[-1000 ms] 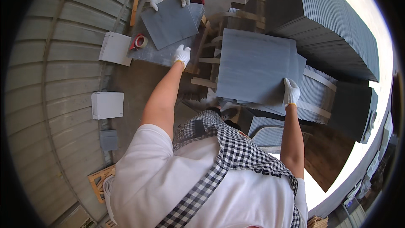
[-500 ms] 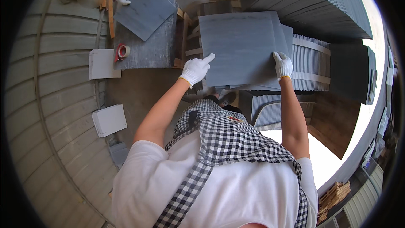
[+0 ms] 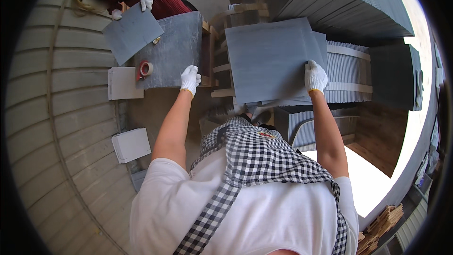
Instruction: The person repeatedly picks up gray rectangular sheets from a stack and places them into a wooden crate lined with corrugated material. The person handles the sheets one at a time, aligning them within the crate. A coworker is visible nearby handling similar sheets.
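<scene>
My right hand (image 3: 315, 76), in a white knit glove, is closed on the right part of a large grey stone slab (image 3: 266, 61). One or two similar slabs show in a fanned overlap under its right side. My left hand (image 3: 190, 80), also gloved, is away from the slab, at the near right corner of a grey-topped table (image 3: 177, 38). Its fingers are curled in, and I see nothing in them; whether it touches the table I cannot tell. A roll of tape on a red dispenser (image 3: 145, 69) lies on the table's left part.
Across the table a co-worker's gloved hands hold a smaller grey slab (image 3: 132, 33). Upright slabs stand packed in rows behind (image 3: 354, 4) and right (image 3: 349, 68), some strapped. Two white stacks (image 3: 126, 83) (image 3: 132, 145) stand left, near the ribbed wall (image 3: 28, 99).
My left hand has left the large slab's left edge and moved left to the table corner, its fingers curling. The right hand stays on the slab. The co-worker's slab has shifted left.
</scene>
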`<state>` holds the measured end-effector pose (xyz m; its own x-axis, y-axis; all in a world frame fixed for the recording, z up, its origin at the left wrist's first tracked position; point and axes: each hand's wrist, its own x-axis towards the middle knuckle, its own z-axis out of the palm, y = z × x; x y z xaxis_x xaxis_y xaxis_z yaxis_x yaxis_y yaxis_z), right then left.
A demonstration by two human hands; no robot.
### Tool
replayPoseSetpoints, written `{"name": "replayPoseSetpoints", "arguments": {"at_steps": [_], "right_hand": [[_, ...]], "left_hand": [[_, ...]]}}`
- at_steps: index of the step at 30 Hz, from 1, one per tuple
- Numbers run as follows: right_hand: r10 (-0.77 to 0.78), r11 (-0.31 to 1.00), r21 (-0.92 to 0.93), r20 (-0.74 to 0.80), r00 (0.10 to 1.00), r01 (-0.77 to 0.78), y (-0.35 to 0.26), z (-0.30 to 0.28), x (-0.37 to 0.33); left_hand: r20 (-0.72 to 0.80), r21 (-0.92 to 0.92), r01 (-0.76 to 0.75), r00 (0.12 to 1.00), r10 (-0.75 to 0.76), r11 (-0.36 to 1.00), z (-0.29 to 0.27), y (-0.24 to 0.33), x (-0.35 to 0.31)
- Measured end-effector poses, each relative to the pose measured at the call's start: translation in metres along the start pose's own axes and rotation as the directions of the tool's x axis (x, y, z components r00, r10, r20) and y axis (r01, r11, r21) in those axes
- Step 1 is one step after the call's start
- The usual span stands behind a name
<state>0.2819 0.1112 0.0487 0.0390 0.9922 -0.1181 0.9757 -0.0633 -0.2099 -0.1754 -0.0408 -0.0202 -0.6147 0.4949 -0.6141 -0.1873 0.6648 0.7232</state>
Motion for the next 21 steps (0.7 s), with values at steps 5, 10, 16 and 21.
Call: {"name": "replayPoseSetpoints", "arguments": {"at_steps": [5, 10, 16, 21], "right_hand": [[-0.086, 0.982, 0.160, -0.071, 0.994, 0.097, 0.003, -0.014, -0.003], [-0.034, 0.944, 0.326, -0.034, 0.999, 0.044, 0.021, -0.012, -0.039], [0.086, 0.855, 0.518, -0.072, 0.994, -0.036, 0.082, 0.033, -0.074], [0.147, 0.917, 0.384, -0.070, 0.987, -0.109, 0.075, 0.008, -0.095]], "left_hand": [[-0.169, -0.379, 0.145, 0.960, -0.223, 0.914, -0.105, -0.004, 0.048], [-0.278, -0.535, 0.028, 0.938, -0.207, 0.844, -0.208, 0.019, 0.057], [-0.375, -0.554, -0.035, 0.903, -0.212, 0.831, -0.295, 0.021, 0.049], [-0.318, -0.539, 0.026, 0.919, -0.232, 0.842, -0.316, -0.009, 0.048]]}}
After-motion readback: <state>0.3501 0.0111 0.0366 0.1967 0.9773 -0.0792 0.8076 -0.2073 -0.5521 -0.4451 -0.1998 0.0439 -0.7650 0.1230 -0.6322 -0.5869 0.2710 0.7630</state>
